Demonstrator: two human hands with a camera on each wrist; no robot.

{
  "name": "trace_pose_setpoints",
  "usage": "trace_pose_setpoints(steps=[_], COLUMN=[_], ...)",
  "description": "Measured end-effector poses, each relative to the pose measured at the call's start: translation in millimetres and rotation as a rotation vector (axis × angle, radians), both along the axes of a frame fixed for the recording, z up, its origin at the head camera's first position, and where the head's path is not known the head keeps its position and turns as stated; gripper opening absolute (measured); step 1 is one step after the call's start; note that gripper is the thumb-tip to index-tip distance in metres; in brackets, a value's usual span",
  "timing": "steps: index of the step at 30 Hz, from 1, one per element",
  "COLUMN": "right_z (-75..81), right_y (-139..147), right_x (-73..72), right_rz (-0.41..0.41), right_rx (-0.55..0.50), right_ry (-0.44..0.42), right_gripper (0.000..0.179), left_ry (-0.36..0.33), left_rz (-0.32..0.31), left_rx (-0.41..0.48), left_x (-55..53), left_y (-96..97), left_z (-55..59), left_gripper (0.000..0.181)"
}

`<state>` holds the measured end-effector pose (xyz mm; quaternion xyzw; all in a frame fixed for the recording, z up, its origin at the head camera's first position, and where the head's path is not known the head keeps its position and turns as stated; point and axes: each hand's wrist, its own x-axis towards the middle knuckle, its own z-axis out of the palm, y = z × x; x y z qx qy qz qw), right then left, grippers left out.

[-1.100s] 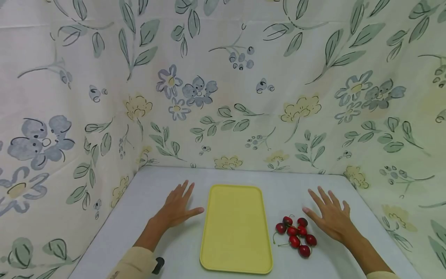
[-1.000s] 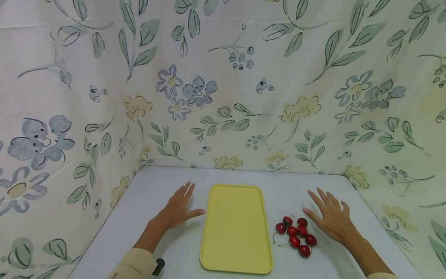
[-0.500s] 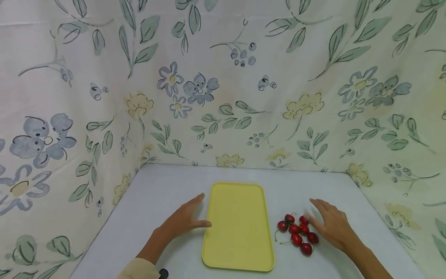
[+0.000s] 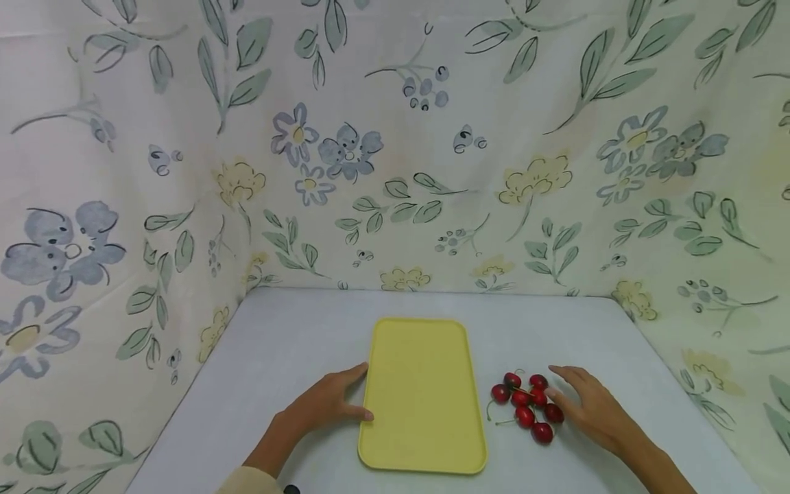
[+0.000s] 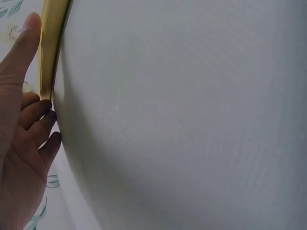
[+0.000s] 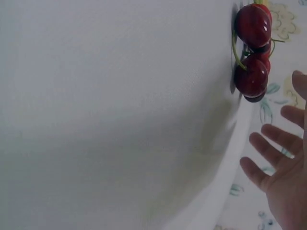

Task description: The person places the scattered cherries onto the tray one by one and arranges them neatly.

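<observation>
A yellow rectangular tray lies flat in the middle of the white table. At its left edge is my left hand, the thumb tip over the rim and the index fingertip beside it. The left wrist view shows the tray's side between that thumb and the loosely bent fingers; a firm grip is not visible. Several dark red cherries, some with green stems, lie bunched right of the tray. My right hand hovers just right of them, fingers apart and relaxed, holding nothing. In the right wrist view it stays apart from the cherries.
White table surface surrounds the tray and cherries. A floral curtain hangs behind the table and along both sides. A small dark round object shows by the left sleeve at the bottom edge.
My left hand has come down and right from beside the tray to its left rim. My right hand has lowered nearer the cherries, its fingers drawn closer together. The head view has shifted slightly.
</observation>
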<state>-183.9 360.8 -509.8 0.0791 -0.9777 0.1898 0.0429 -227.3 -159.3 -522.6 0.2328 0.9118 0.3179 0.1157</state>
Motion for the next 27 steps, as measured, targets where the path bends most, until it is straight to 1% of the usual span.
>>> trace_pose_setpoints(steps=[2,4,7,9,15,19,24,27], right_z=[0.5,1.9,3.5,4.2,0.5,-1.6,-2.2,-2.7], right_y=[2,3,4,3,2,1,1,1], right_x=[3.1,6.2,11.2,14.6,21.0,22.8,24.7,25.3], right_rz=[0.013,0.033,0.062,0.072,0.101,0.118,0.160,0.171], right_rx=[-0.031,-0.055,-0.085,-0.093,-0.113,-0.120,-0.118,-0.119], right_ry=[0.005,0.018,0.040,0.040,0.037,0.014,0.013,0.017], right_gripper=[0.057,0.048,0.033,0.027,0.031,0.033,0.036,0.036], left_ry=[-0.003,0.003,0.015,0.019,0.013,0.002,-0.004,-0.004], left_rz=[-0.008,-0.017,-0.027,-0.032,-0.030,-0.023,-0.022,-0.016], left_rx=[0.003,0.006,0.000,0.004,0.003,-0.009,0.006,0.004], left_x=[1.5,2.6,4.2,5.2,6.5,7.4,6.2,4.9], left_y=[-0.4,-0.4,-0.2,0.0,-0.4,-1.5,-0.8,-0.4], left_z=[-0.2,0.1,2.4,4.2,4.9,4.3,4.2,3.6], left_gripper=[0.112,0.111,0.109,0.109,0.108,0.108,0.108,0.108])
